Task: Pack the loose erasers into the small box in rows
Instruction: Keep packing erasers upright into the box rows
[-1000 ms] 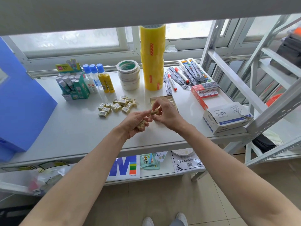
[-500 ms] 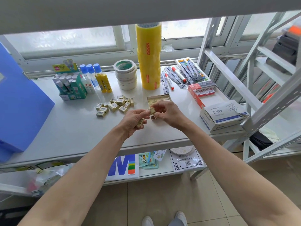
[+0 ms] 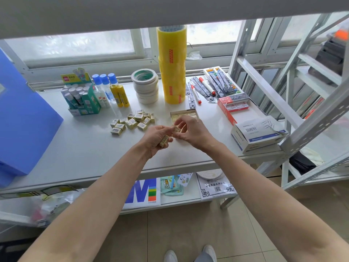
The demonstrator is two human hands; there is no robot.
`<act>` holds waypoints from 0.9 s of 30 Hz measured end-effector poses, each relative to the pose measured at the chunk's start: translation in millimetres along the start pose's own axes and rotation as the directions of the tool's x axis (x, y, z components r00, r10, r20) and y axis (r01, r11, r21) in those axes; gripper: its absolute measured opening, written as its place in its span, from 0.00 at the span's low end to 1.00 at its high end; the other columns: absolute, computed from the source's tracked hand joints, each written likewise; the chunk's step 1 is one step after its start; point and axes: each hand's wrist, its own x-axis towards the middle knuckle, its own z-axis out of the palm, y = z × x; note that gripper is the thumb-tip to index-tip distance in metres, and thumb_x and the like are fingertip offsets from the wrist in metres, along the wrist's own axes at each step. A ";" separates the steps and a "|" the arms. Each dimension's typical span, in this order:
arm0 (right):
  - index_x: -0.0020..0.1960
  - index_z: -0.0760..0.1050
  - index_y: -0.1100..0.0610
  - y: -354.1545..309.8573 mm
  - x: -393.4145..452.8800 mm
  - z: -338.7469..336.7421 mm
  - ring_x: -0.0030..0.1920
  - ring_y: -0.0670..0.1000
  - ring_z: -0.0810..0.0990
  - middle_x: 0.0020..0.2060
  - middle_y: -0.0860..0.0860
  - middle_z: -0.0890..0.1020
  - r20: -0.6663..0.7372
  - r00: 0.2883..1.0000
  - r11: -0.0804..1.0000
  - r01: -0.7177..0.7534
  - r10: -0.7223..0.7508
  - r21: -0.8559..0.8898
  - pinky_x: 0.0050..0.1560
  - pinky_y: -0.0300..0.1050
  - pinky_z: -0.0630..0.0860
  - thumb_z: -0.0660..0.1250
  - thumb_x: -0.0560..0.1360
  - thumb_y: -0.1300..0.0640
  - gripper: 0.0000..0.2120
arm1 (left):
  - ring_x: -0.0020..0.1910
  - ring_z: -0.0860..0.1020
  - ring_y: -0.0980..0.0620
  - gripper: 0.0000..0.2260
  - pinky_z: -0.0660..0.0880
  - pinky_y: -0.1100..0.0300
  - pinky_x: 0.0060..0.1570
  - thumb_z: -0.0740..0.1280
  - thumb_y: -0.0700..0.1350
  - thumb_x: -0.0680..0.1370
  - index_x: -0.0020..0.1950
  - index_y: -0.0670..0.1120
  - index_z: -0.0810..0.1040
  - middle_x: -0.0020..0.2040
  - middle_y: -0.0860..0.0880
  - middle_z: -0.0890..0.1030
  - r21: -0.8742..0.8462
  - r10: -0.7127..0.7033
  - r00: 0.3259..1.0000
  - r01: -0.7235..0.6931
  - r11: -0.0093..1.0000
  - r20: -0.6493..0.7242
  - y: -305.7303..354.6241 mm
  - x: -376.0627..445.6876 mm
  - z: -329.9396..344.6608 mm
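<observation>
Several small cream erasers in printed wrappers (image 3: 133, 121) lie loose in a heap on the white shelf. The small tan box (image 3: 184, 114) sits to their right, open, its near half hidden behind my right hand. My left hand (image 3: 155, 138) is curled around an eraser (image 3: 164, 141) just in front of the box. My right hand (image 3: 189, 130) pinches another eraser (image 3: 176, 128) between thumb and fingertips, right beside the left hand and over the box's near edge.
Behind stand a green glue-stick box (image 3: 83, 98), blue-capped bottles (image 3: 105, 89), masking tape rolls (image 3: 146, 86) and a tall yellow tape stack (image 3: 172, 67). Markers (image 3: 205, 87), a red box (image 3: 234, 106) and a paper-clip box (image 3: 258, 132) are right. A blue folder (image 3: 24, 120) stands left.
Both hands have stayed close together in front of the box. The right hand's fingers have shifted a little on the eraser it pinches. The view has drifted slightly.
</observation>
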 end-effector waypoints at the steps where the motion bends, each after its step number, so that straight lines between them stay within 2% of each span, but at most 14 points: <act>1: 0.51 0.78 0.58 1.8 0.9 -0.5 0.42 0.51 0.81 0.43 0.52 0.82 -0.008 1.000 1.000 -0.004 0.004 -0.008 0.46 0.47 0.80 0.75 0.70 0.53 0.14 | 0.31 0.75 0.53 0.09 0.68 0.66 0.22 0.71 0.43 0.76 0.50 0.38 0.79 0.43 0.42 0.82 -0.010 -0.002 1.000 0.002 1.000 0.005 1.0 -0.1 0.1; 3: 0.52 0.80 0.59 7.1 3.5 -4.8 0.43 0.51 0.81 0.43 0.52 0.83 -0.027 1.000 0.999 -0.016 0.015 -0.028 0.51 0.49 0.80 0.74 0.71 0.57 0.11 | 0.30 0.74 0.54 0.12 0.68 0.66 0.21 0.70 0.43 0.78 0.56 0.36 0.79 0.46 0.41 0.83 0.009 -0.004 1.000 0.004 1.000 -0.023 2.5 0.2 0.3; 5: 0.53 0.81 0.60 13.6 8.0 -14.3 0.45 0.52 0.82 0.45 0.54 0.83 -0.047 0.998 0.997 -0.043 0.040 -0.066 0.54 0.49 0.79 0.74 0.71 0.59 0.11 | 0.30 0.73 0.53 0.12 0.69 0.66 0.21 0.68 0.43 0.79 0.58 0.37 0.78 0.44 0.43 0.82 0.072 0.000 0.995 0.007 0.997 -0.095 2.9 0.5 -0.1; 9: 0.53 0.82 0.59 19.5 16.8 -31.8 0.45 0.50 0.79 0.50 0.54 0.79 0.042 0.998 0.977 -0.038 0.048 -0.210 0.53 0.41 0.76 0.74 0.71 0.59 0.11 | 0.32 0.74 0.53 0.10 0.70 0.64 0.25 0.67 0.40 0.79 0.59 0.40 0.77 0.45 0.43 0.81 0.211 0.011 0.990 0.019 0.977 -0.142 -0.8 3.8 0.6; 12: 0.55 0.82 0.60 16.6 22.1 -32.7 0.45 0.47 0.76 0.47 0.52 0.79 0.163 0.986 0.952 0.018 0.034 -0.305 0.51 0.38 0.73 0.73 0.72 0.60 0.13 | 0.32 0.74 0.53 0.11 0.70 0.64 0.26 0.67 0.39 0.78 0.61 0.41 0.76 0.44 0.43 0.81 0.280 0.007 0.990 0.034 0.960 -0.143 -5.1 5.9 6.7; 14: 0.56 0.81 0.58 15.2 25.2 -31.0 0.44 0.48 0.76 0.43 0.51 0.78 0.196 0.980 0.948 0.029 0.036 -0.316 0.50 0.40 0.74 0.73 0.72 0.59 0.13 | 0.31 0.74 0.52 0.12 0.69 0.65 0.25 0.67 0.39 0.78 0.61 0.41 0.75 0.45 0.42 0.81 0.291 0.011 0.989 0.033 0.956 -0.150 -6.3 7.0 10.6; 19: 0.46 0.81 0.55 11.8 31.4 -29.2 0.44 0.50 0.79 0.40 0.52 0.80 0.273 0.961 0.956 0.044 0.039 -0.291 0.46 0.43 0.76 0.73 0.71 0.59 0.04 | 0.30 0.74 0.52 0.11 0.69 0.66 0.23 0.68 0.40 0.78 0.61 0.41 0.76 0.41 0.43 0.81 0.334 0.027 0.987 0.028 0.942 -0.159 -6.2 11.2 13.3; 23: 0.43 0.83 0.56 11.4 34.3 -25.3 0.41 0.47 0.80 0.40 0.53 0.83 0.261 0.963 0.964 0.009 0.063 -0.266 0.42 0.35 0.74 0.72 0.70 0.63 0.04 | 0.28 0.73 0.53 0.11 0.68 0.66 0.22 0.68 0.39 0.78 0.60 0.40 0.76 0.37 0.45 0.81 0.353 0.026 0.984 0.037 0.935 -0.174 -6.2 13.6 15.4; 26: 0.44 0.85 0.57 12.5 31.9 -23.1 0.36 0.42 0.76 0.37 0.48 0.81 0.242 0.967 0.965 -0.011 0.077 -0.262 0.35 0.23 0.66 0.70 0.71 0.63 0.05 | 0.29 0.73 0.53 0.10 0.68 0.66 0.23 0.68 0.39 0.78 0.59 0.41 0.76 0.36 0.45 0.81 0.359 0.017 0.984 0.049 0.932 -0.178 -5.5 14.8 15.3; 27: 0.45 0.85 0.58 12.7 30.8 -22.2 0.38 0.43 0.76 0.36 0.47 0.80 0.232 0.970 0.963 -0.009 0.074 -0.268 0.34 0.23 0.65 0.70 0.72 0.63 0.06 | 0.29 0.73 0.53 0.10 0.68 0.66 0.22 0.67 0.39 0.78 0.59 0.41 0.75 0.36 0.45 0.81 0.362 0.014 0.984 0.053 0.931 -0.179 -5.0 15.0 15.4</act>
